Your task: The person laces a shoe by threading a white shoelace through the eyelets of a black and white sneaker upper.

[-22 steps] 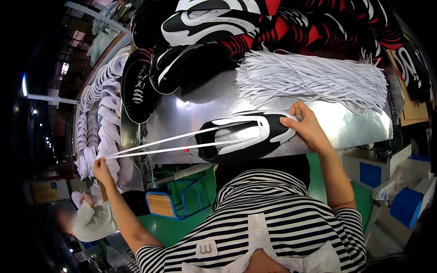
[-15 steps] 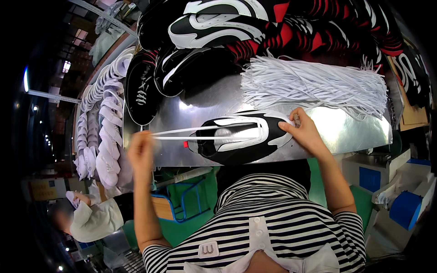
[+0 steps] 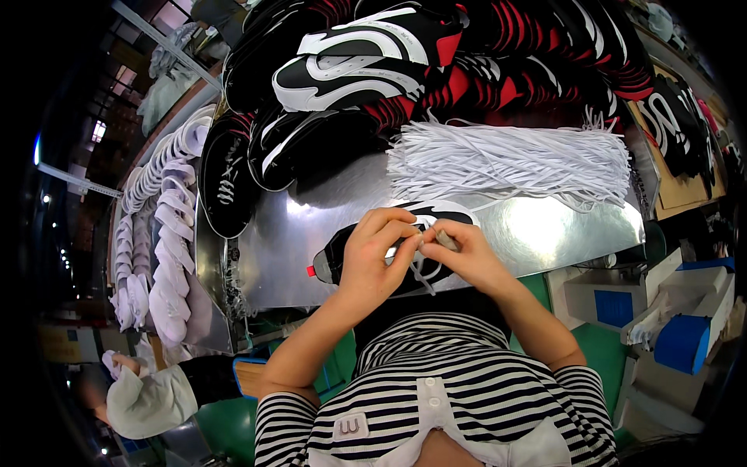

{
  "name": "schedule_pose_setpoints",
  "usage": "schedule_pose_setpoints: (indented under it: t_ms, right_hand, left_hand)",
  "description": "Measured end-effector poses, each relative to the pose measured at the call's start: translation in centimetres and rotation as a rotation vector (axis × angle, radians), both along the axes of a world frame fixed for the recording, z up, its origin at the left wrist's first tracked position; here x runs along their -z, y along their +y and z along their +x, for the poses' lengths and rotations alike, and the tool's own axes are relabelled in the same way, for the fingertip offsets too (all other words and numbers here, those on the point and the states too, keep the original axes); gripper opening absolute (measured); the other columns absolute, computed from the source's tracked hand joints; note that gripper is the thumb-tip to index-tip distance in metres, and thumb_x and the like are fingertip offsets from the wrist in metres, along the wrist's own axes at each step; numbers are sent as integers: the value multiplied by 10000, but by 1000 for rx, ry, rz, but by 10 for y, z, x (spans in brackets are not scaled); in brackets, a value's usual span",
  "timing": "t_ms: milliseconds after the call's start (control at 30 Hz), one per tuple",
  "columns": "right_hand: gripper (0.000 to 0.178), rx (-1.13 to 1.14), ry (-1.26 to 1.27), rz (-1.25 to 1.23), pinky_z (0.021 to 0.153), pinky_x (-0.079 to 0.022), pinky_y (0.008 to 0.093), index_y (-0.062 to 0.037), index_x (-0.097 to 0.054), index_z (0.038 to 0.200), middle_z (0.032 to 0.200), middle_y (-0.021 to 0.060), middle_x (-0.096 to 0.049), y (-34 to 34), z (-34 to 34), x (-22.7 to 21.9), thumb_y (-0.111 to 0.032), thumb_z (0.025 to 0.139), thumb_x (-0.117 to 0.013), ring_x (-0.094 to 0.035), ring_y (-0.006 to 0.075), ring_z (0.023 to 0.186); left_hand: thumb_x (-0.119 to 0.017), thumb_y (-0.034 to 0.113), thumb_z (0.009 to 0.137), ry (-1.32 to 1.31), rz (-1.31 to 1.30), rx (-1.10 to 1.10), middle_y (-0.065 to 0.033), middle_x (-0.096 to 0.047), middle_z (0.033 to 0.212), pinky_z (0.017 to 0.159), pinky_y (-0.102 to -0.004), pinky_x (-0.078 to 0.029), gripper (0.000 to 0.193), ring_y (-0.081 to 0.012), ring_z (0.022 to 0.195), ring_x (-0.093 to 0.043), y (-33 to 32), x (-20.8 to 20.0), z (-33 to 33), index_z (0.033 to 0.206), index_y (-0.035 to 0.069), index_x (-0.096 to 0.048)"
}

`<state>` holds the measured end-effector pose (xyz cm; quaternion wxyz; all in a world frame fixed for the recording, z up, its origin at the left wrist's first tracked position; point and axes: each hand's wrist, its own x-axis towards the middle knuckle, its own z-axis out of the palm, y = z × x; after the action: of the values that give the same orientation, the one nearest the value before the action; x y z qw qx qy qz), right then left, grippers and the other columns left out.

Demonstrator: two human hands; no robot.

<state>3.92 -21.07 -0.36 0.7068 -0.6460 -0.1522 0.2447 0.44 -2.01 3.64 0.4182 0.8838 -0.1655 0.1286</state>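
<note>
A black and white shoe upper (image 3: 336, 247) lies on the metal tabletop in front of me, its heel with a small red tab (image 3: 311, 271) toward the left. My left hand (image 3: 377, 255) is over its middle, thumb and fingers pinched at the lace holes. Facing it, my right hand (image 3: 465, 255) is also closed in a pinch, the two sets of fingertips almost touching. Between them runs a white shoelace (image 3: 424, 272), with a loop and an end hanging over the near side of the upper. My hands hide most of the lace holes.
A bundle of white laces (image 3: 510, 165) lies behind the upper on the metal table (image 3: 560, 233). Black, white and red shoe uppers (image 3: 342, 82) are piled at the back. White pieces (image 3: 173, 257) hang in rows at left. A seated person (image 3: 152, 397) is at lower left.
My left hand has come back from the far left, where it held the lace stretched out, to the upper's middle. My right hand has moved from the toe to the lace holes.
</note>
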Motion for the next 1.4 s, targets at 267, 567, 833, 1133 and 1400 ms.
schedule_pose_setpoints:
  t_ms: [267, 567, 833, 1133, 1400]
  right_hand:
    - [167, 193, 105, 72, 634, -449, 197, -20, -634, 1058, 867, 20, -674, 22, 12, 56, -90, 912, -676, -582, 57, 726]
    - [396, 272, -22, -164, 727, -504, 251, -7, -562, 1180, 865, 54, -694, 26, 12, 70, -46, 826, -737, -640, 107, 789]
    - [380, 231, -180, -309, 698, -515, 327, -39, -524, 1144, 829, 120, -698, 25, 2, 49, -149, 851, -740, -686, 257, 750]
    - [156, 189, -594, -430, 626, -510, 388, -53, -615, 974, 819, 105, -678, 3, 6, 31, -184, 909, -670, -667, 314, 723]
    - [249, 142, -588, -656, 597, -518, 439, -21, -531, 1074, 748, 166, -674, 16, 4, 49, -167, 906, -642, -670, 357, 667]
  left_hand:
    - [-622, 295, 975, 559, 33, -140, -127, -668, 1130, 851, -343, -503, 390, -249, 978, -651, 47, 32, -53, 1218, -10, -601]
    - [-677, 493, 910, 1091, -623, -369, -29, -667, 882, 631, -258, -445, 459, -103, 649, -539, 11, 63, 12, 989, 40, -686]
    - [-729, 222, 897, 811, -677, -406, 63, -630, 815, 509, -217, -355, 172, -26, 616, -487, -3, 60, 4, 982, 77, -691]
    - [-722, 209, 910, 785, -604, -424, 68, -622, 819, 506, -218, -349, 195, -17, 628, -481, -3, 60, 0, 1019, 50, -690]
    - [-665, 158, 949, 763, -300, -361, -72, -719, 1002, 751, -254, -517, 210, -120, 869, -669, -2, 56, -7, 1045, -25, -703]
